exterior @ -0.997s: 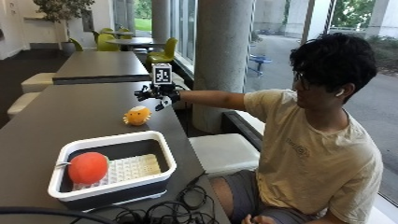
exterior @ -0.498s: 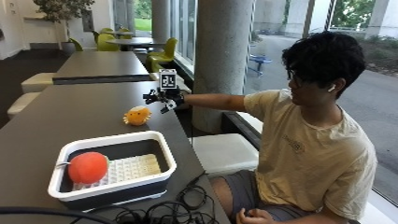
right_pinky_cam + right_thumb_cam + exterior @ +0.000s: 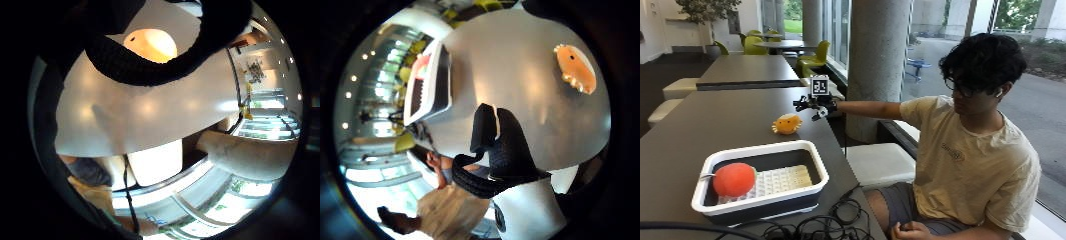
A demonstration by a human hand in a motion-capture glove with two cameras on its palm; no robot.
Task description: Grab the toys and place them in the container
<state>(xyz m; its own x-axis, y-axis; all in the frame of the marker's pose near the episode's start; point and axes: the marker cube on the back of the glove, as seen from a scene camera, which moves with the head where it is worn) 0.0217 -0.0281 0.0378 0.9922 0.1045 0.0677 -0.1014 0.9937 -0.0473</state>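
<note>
Our black-gloved right hand (image 3: 814, 103) hovers above the dark table (image 3: 720, 125), fingers relaxed, holding nothing. The small orange plush toy (image 3: 786, 123) sits just below and nearer the white rectangular plastic container (image 3: 814, 160), where a red-orange ball (image 3: 733, 179) lies.

An orange toy (image 3: 786, 123) sits on the table; a red ball (image 3: 733, 179) lies in the white-rimmed container (image 3: 814, 165).
</note>
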